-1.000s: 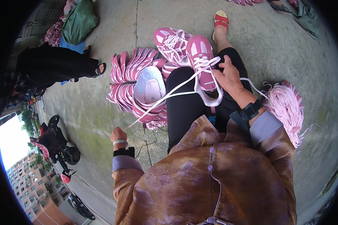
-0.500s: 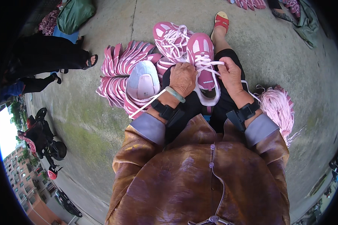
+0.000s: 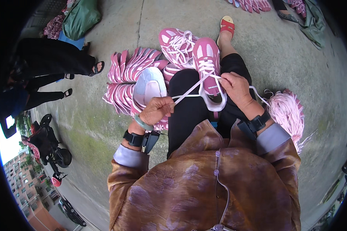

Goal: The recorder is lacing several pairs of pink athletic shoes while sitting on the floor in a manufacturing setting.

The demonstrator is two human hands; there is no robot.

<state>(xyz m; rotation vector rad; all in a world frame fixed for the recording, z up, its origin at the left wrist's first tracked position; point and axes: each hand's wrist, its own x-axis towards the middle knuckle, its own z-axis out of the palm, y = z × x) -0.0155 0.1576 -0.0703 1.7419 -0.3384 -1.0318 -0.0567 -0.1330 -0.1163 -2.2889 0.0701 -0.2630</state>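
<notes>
A pink and white sneaker upper point(image 3: 209, 85) lies across my lap, toe pointing away from me, with white lacing partly threaded through its front. Pinched in my left hand point(image 3: 156, 111) is a white shoelace point(image 3: 188, 92), drawn taut down and left from the upper. My right hand point(image 3: 237, 87) is closed at the upper's right edge, fingers pinching a lace there; another lace trails right from behind this hand. Beside my left hand sits an upper with a pale blue lining point(image 3: 148, 86). A laced pink upper point(image 3: 177, 46) lies just beyond my lap.
Stacked pink uppers point(image 3: 133, 63) lie on the concrete to the left. A bundle of pale pink laces point(image 3: 285, 111) rests at the right. People in dark trousers point(image 3: 54, 57) are at far left, near a green sack point(image 3: 81, 19) and a parked motorbike point(image 3: 48, 144).
My left hand has moved away from the upper, down and to the left, pulling a lace taut. My right hand stays near the upper's right edge, slightly lower.
</notes>
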